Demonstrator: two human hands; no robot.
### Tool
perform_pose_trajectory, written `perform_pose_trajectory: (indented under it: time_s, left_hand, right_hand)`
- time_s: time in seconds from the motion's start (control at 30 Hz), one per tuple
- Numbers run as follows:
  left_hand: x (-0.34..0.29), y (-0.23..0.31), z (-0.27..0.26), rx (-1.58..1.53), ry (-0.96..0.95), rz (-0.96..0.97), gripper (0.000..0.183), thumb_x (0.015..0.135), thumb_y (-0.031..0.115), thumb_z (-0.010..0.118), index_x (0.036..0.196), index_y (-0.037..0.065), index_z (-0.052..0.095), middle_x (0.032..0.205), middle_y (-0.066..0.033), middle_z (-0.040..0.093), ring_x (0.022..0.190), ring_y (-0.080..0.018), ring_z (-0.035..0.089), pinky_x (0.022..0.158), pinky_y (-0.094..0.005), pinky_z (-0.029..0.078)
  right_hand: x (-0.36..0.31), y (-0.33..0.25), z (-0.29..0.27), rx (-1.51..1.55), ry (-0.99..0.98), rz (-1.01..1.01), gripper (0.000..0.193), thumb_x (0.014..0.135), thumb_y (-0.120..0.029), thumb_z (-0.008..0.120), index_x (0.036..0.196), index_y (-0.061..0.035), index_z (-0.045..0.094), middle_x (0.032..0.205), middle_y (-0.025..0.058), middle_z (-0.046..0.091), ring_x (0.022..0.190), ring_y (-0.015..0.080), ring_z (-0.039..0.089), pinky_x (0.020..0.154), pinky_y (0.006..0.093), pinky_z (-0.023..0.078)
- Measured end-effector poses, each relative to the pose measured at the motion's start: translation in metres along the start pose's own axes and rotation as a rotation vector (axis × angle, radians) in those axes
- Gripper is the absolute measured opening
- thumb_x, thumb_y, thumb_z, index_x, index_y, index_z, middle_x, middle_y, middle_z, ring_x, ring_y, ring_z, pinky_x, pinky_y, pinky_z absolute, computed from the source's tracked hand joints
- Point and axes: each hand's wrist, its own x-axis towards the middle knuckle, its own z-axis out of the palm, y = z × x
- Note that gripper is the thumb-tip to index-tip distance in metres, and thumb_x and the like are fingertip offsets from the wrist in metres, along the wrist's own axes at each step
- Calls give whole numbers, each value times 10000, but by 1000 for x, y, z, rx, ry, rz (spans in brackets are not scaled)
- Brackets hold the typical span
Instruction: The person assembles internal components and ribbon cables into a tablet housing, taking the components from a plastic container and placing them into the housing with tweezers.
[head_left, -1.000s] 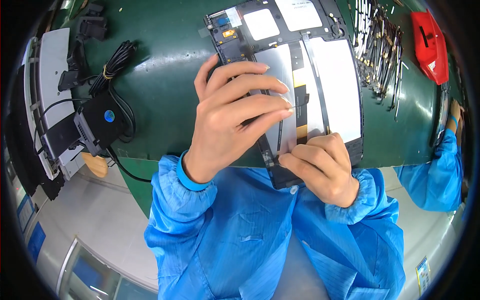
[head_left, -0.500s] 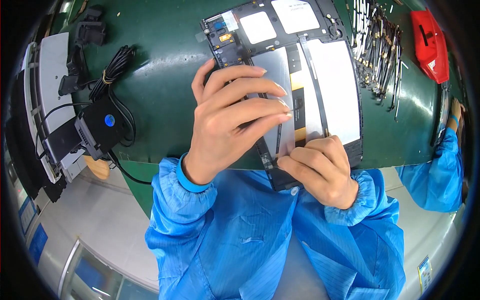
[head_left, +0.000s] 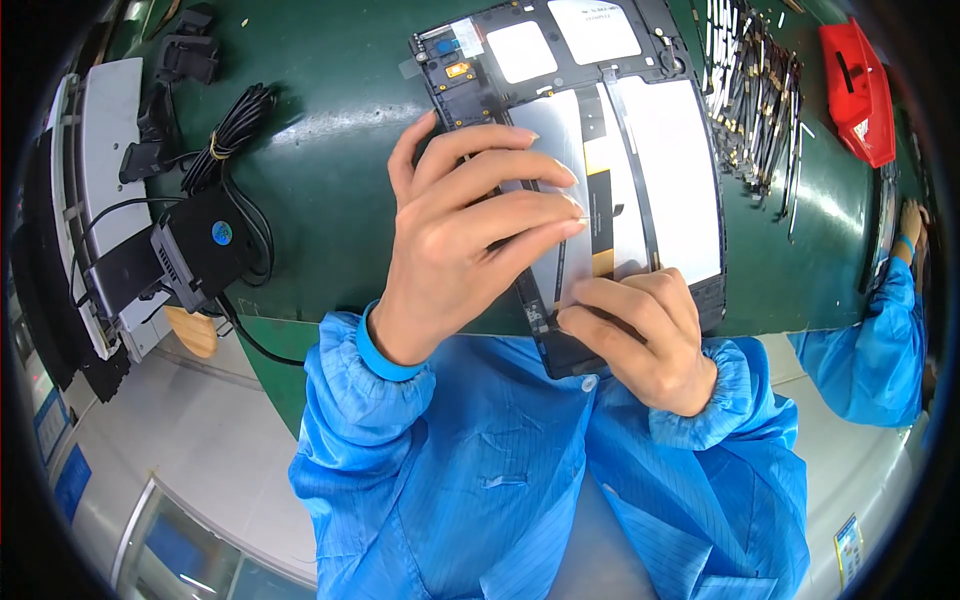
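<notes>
An opened tablet (head_left: 683,170) lies tilted at the bench edge in front of me, its silver battery plates, white labels and black frame exposed. My left hand (head_left: 460,225) arches over its left side, fingers bent, with thumb and index tips pinched together over the battery area. A tiny thin thing shows at those tips, too small to name. My right hand (head_left: 645,335) is at the tablet's lower end, fingers curled and tips pressed together low on the inside. What they hold, if anything, is hidden. A narrow dark strip (head_left: 559,268) runs between both hands' fingertips.
A pile of thin flat cables (head_left: 755,110) lies right of the tablet, with a red holder (head_left: 858,95) beyond it. At left are a black adapter (head_left: 205,240), a coiled black cable (head_left: 225,135) and a pale stand (head_left: 115,130). A co-worker's blue sleeve (head_left: 865,350) shows far right.
The tablet has shifted slightly right at its upper left corner. My left hand has moved slightly along with it, still pinched. My right fingertips have changed position a little at the lower end.
</notes>
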Motion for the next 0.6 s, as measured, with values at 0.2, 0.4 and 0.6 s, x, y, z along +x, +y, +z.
perform_pose_trajectory:
  time_s: [0.2,0.4,0.6]
  left_hand:
    - [-1,-1,1,-9,13,-4,186,642,155,798,817,138,738,900,28,692,1060,-188,572,1018,-401,300]
    - [-3,8,-6,-331,129,-153,388,687,196,766,1055,103,687,1118,-77,644,1130,-281,547,1040,-460,285]
    - [-32,9,-27,11,-175,-76,406,764,459,658,1105,243,696,1420,-204,373,1352,-429,226,1072,-541,157]
  right_hand:
    - [-2,-1,-1,-43,-25,-5,180,655,-145,665,816,-69,689,1126,23,647,789,154,512,608,269,405]
    - [-1,-3,-3,-44,-35,17,167,655,-141,669,808,-80,695,1117,7,654,790,154,509,608,265,408]
    - [1,-3,-5,-42,-53,35,179,655,-153,670,817,-81,698,1116,15,655,795,159,510,606,260,410]
